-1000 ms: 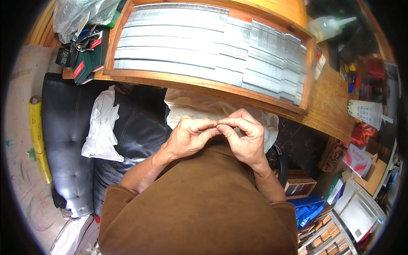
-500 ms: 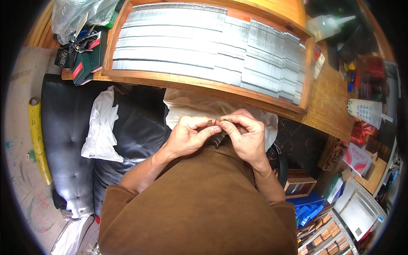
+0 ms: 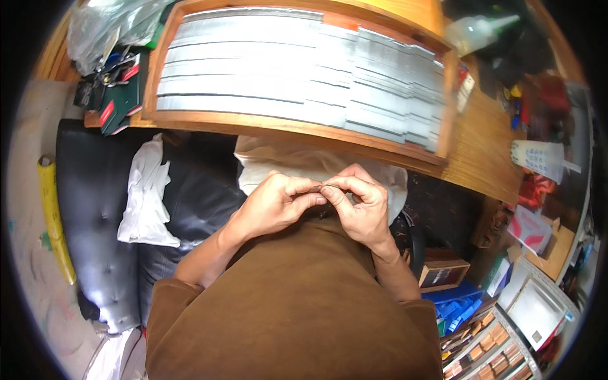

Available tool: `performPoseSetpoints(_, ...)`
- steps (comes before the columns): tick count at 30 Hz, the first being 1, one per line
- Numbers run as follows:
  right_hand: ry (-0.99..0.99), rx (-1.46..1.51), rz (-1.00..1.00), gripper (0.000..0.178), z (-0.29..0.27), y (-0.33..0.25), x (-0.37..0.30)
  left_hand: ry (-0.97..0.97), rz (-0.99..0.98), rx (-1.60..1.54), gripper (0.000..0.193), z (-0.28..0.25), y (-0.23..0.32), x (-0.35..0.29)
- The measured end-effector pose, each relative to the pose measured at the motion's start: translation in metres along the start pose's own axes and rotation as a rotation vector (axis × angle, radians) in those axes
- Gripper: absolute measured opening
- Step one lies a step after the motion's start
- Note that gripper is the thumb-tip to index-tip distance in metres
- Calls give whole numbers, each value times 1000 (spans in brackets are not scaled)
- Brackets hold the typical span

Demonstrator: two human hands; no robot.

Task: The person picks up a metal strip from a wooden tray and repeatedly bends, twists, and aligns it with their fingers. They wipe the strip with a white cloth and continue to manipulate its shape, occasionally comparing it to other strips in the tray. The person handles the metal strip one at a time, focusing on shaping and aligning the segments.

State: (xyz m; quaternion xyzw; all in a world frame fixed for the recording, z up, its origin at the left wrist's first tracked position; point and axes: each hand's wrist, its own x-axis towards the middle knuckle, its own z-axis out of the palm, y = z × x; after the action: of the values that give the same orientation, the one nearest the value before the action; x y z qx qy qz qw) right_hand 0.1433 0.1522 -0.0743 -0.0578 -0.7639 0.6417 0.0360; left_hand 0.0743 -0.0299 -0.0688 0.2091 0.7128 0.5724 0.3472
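Close in front of my body, both hands meet at the fingertips. My left hand (image 3: 283,197) is closed in a pinch, thumb against index finger. Opposite it, my right hand (image 3: 360,201) pinches the same way. Between the fingertips is a small thin dark strip (image 3: 321,188), mostly hidden by the fingers; its exact kind does not show. Beyond the hands, a wooden tray (image 3: 253,122) rests on the desk, filled with overlapping rows of flat, shiny grey metal strips (image 3: 247,63). A cream cloth (image 3: 269,158) lies behind the hands, under the desk edge.
At left stands a black padded seat (image 3: 95,209) with a white cloth (image 3: 147,196) on it. Dark green boxes (image 3: 120,101) and a plastic bag (image 3: 107,31) crowd the desk's left end. A squeeze bottle (image 3: 472,35) and a drink cup (image 3: 537,159) are at right.
The view has shifted slightly, so the tray and desk appear further left. The dark strip that hung below my fingertips now shows less. Both hands remain pinched together.
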Motion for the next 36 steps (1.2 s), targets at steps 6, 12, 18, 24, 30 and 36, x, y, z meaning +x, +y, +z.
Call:
performPoseSetpoints(6, 171, 31, 34, 3, -84, -45, -5, 246, 143, -107, 17, 9, 2, 4)
performPoseSetpoints(12, 498, -384, 208, 26, -228, -79, 27, 138, 96, -182, 17, 14, -10, 10)
performPoseSetpoints(18, 580, -1, 211, 22, -266, -64, 12, 86, -18, -329, 18, 23, -8, 10)
performPoseSetpoints(24, 127, -140, 151, 9, -139, -74, -11, -85, -155, -455, 21, 31, 11, 22)
performPoseSetpoints(30, -35, -42, 121, 8, -54, -36, -1, -182, -133, -249, 21, 24, 25, 27)
performPoseSetpoints(36, -66, 111, 156, 9, -34, -15, 0, -101, -122, -226, 18, 28, 14, 13)
